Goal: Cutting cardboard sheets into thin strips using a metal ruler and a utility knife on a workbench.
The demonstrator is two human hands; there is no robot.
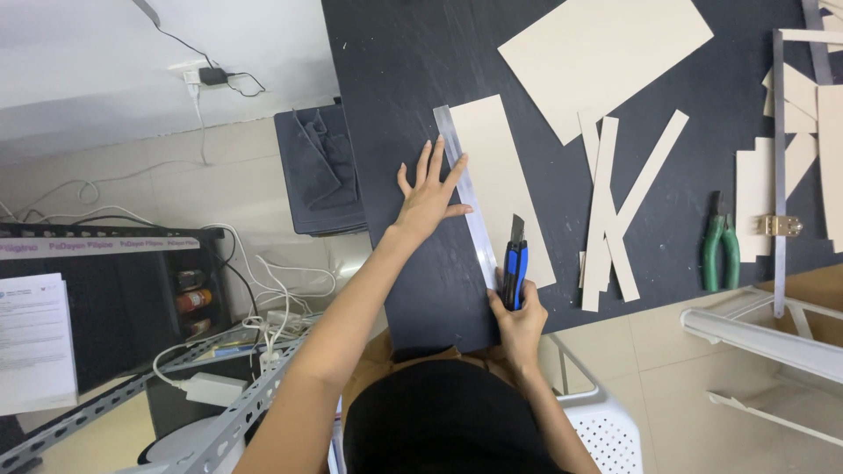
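Observation:
My left hand [428, 195] lies flat with fingers spread, pressing on a long metal ruler [466, 195] and the dark table beside it. The ruler runs along the left edge of a tall beige card sheet [507, 172]. My right hand [518, 321] grips a blue and black utility knife [515, 263] near the table's front edge. Its blade rests against the ruler's right side on the card.
The dark work table [413, 61] carries a large beige sheet [604, 54], several cut strips [615, 211], green-handled pliers [720, 246] and more card pieces at the right. A metal shelf frame [132, 395], cables and a white basket [606, 430] stand below.

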